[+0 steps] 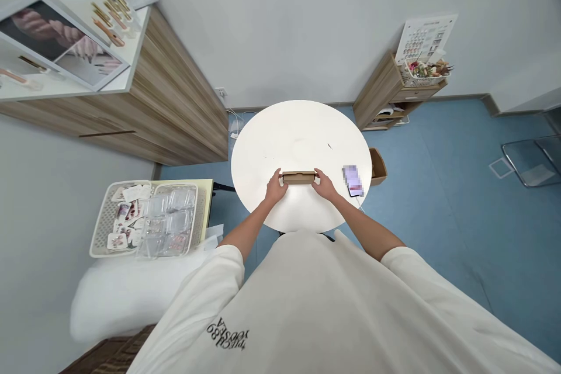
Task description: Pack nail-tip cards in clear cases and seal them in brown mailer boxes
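A small brown cardboard box (298, 178) rests on the round white table (302, 128), close to the side nearest me. My left hand (276, 188) grips the box's left end, thumb toward me and fingers at the far side. At the right end, my right hand (324, 186) holds it the same way. The box lies level between both hands, and its inside is hidden from view. To the right of my right hand, a phone (353, 181) with a lit, blurred screen lies on the table, with a white cable (360, 204) running from it over the edge.
White baskets (103, 210) with cards and clear plastic boxes (177, 219) stand at my left. A wooden cabinet (184, 87) rises at the back left. A small wooden shelf unit (372, 90) stands back right. A brown bin (377, 166) sits beside the table.
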Available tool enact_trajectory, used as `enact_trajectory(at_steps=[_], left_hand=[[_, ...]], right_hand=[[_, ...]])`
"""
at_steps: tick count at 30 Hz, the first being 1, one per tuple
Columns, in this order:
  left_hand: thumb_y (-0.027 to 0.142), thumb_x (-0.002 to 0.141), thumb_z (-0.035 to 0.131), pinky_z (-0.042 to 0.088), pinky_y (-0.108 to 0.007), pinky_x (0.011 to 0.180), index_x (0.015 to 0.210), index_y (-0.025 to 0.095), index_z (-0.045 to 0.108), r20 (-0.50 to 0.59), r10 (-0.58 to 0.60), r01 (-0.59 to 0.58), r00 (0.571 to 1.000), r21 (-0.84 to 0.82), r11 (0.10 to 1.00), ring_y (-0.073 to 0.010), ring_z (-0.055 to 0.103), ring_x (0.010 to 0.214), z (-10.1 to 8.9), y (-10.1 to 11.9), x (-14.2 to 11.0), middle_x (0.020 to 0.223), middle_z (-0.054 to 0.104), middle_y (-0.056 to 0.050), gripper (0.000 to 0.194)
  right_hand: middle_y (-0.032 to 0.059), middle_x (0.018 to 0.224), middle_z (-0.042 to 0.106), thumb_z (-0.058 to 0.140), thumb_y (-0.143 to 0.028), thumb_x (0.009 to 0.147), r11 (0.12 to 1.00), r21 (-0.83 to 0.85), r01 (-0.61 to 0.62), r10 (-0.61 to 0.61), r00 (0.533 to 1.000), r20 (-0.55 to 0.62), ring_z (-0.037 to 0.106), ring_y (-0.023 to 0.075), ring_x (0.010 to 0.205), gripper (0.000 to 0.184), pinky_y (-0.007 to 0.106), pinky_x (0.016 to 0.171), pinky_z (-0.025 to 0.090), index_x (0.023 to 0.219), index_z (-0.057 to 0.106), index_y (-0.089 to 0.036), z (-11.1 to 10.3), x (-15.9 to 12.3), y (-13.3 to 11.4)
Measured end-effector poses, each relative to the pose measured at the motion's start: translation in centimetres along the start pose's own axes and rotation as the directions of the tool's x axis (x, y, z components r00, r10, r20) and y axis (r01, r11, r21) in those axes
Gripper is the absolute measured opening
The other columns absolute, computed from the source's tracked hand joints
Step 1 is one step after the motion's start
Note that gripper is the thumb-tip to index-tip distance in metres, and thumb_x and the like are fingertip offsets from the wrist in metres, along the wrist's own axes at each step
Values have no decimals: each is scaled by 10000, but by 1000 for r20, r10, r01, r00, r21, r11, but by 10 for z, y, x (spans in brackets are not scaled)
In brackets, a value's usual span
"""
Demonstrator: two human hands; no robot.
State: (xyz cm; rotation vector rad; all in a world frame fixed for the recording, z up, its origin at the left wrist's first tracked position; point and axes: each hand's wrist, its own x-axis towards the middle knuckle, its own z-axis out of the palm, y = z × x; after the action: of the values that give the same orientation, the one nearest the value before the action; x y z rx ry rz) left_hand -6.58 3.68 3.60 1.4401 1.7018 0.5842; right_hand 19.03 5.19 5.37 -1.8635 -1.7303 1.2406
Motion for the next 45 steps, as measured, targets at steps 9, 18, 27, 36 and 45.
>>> enact_trajectory(at_steps=[9,18,27,36,45], left_hand=[[269,923,593,482,-401,994,1259,217,602,-104,-30,32,994,16,999,-271,605,1163,15,2,10,1274,615,-120,340],[173,892,598,495,-408,951,1198,208,621,-83,-22,26,996,41,999,-253,628,993,15,9,17,1173,583,-113,309],[146,894,576,501,-416,978,1262,218,620,-59,75,-68,995,108,992,-263,622,1010,12,6,15,1153,578,-107,378],[181,928,526,493,-399,968,1343,194,590,-44,141,-135,989,110,985,-260,616,1010,13,0,16,1183,562,-129,420],[222,852,599,238,-568,1188,1639,237,172,138,171,-208,976,335,919,-401,279,1498,14,-8,-14,1661,249,-174,896]], right_hand=[[102,1344,608,509,-224,889,999,-4,-41,41,998,-54,588,257,1184,576,404,1088,439,1466,512,-223,5,7,-6],[131,1240,603,494,-223,927,985,-169,-29,17,997,-70,589,284,1136,521,411,1068,423,1446,538,-217,6,11,-7],[146,1264,622,497,-214,962,963,-269,19,-23,1000,-10,541,343,1233,532,494,1110,351,1493,455,-234,3,10,-12],[174,1248,605,462,-244,988,945,-324,50,-43,999,31,528,361,1210,469,491,1084,355,1456,493,-218,3,13,-15],[136,1692,181,511,-495,955,887,-447,115,-96,993,66,289,385,1450,853,567,1186,222,1651,92,-234,16,-8,5]])
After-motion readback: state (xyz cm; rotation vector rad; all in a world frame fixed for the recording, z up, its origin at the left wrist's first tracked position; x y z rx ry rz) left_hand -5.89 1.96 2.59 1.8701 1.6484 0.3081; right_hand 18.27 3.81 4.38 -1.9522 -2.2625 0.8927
